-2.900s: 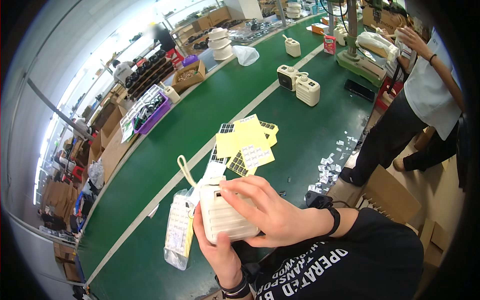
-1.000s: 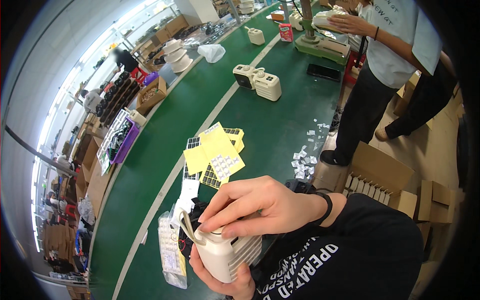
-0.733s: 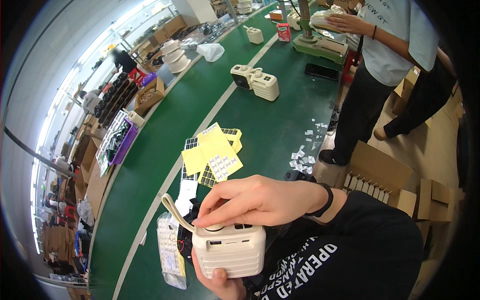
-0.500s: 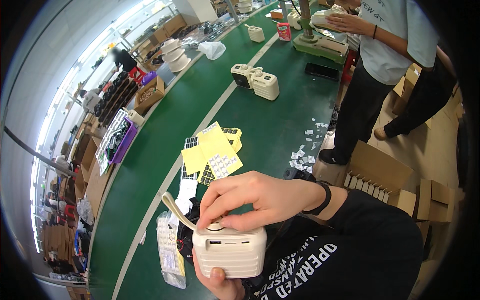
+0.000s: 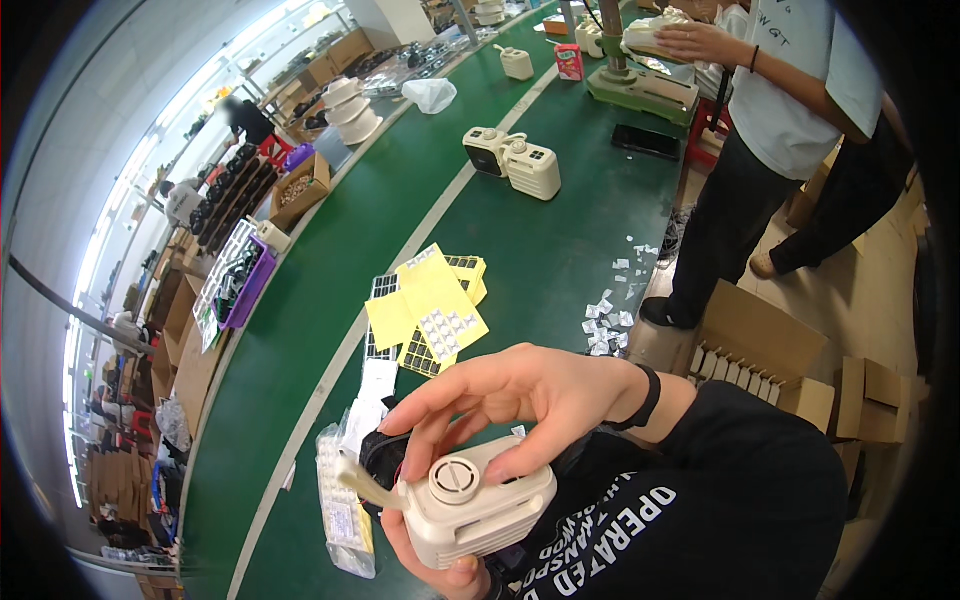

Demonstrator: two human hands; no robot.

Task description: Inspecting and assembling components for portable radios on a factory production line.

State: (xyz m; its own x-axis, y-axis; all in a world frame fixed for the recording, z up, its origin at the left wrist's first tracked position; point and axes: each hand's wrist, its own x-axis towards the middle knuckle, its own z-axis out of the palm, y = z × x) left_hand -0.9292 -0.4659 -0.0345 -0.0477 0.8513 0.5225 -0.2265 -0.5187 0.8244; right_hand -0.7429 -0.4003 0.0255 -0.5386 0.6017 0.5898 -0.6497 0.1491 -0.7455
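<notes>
Near the bottom of the view is a cream boxy device (image 5: pixel 490 525) with a ribbed side, a round slotted knob on top and a strap loop at one end. My left hand (image 5: pixel 432 572) is closed round its lower part, thumb on the front face; the rest of that hand is hidden behind it. My right hand (image 5: pixel 560 395) arches over the top with fingers apart. Its thumb rests on the top beside the knob, while the curled fingers hang close to the strap end. The device is tilted, so its top shows.
Yellow sticker sheets (image 5: pixel 425 300) and a bagged white sheet (image 5: pixel 345 520) lie on the green table (image 5: pixel 330 230). Two cream devices (image 5: pixel 512 165) stand farther off. Paper scraps (image 5: pixel 605 325) lie along the right edge. A co-worker (image 5: pixel 770 120) stands at the far right near open cartons (image 5: pixel 770 340).
My right fingers have let go of the knob and spread apart. The device has tilted, bringing its top and knob into sight. The co-worker has shifted slightly to the right.
</notes>
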